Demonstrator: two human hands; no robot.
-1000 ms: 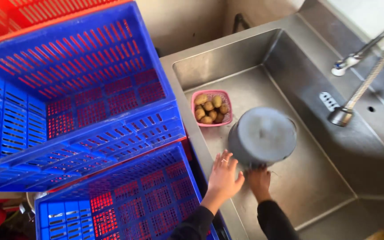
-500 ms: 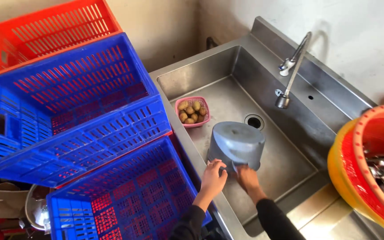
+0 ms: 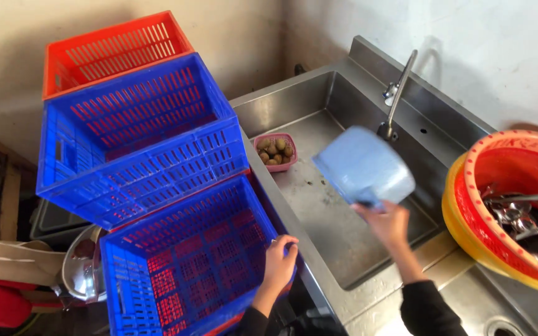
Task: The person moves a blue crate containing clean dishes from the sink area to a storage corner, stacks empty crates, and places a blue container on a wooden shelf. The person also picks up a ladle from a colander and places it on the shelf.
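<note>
right hand (image 3: 388, 225) gripping grey pot (image 3: 365, 166), above sink (image 3: 319, 214)

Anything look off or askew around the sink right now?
The stacked blue crates sit crooked, the upper one tilted and skewed over the lower. The right hand holds a grey pot bottom-up over the sink. The left hand rests on the lower crate's rim. No spill visible.

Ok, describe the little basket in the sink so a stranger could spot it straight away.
Find the steel sink beside the stacked blue crates. In its far left corner sits a small pink basket. It alone holds small brown round produce, unlike the big red basin of utensils on the right.
</note>
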